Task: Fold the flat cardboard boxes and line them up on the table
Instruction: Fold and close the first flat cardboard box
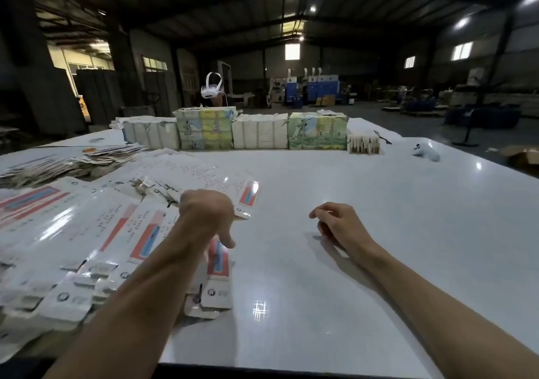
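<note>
Left hand [207, 212] over flat boxes [87, 232], 9 o'clock on table [379, 262]; fingers hidden, grip unclear. Right hand [335, 222] loosely curled, empty. Risk: glossy sheets slip, two lift together.

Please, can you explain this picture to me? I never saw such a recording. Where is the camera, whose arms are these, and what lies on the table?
No machine here: a person wears one camera on the head, so you look forward and down at their own bare arms. The left hand reaches over flat cardboard boxes spread on the left of the white table; its fingers are out of sight, so I cannot tell whether it grips one. The right hand is loosely curled and holds nothing. At the far edge stands a row of bundles.
</note>
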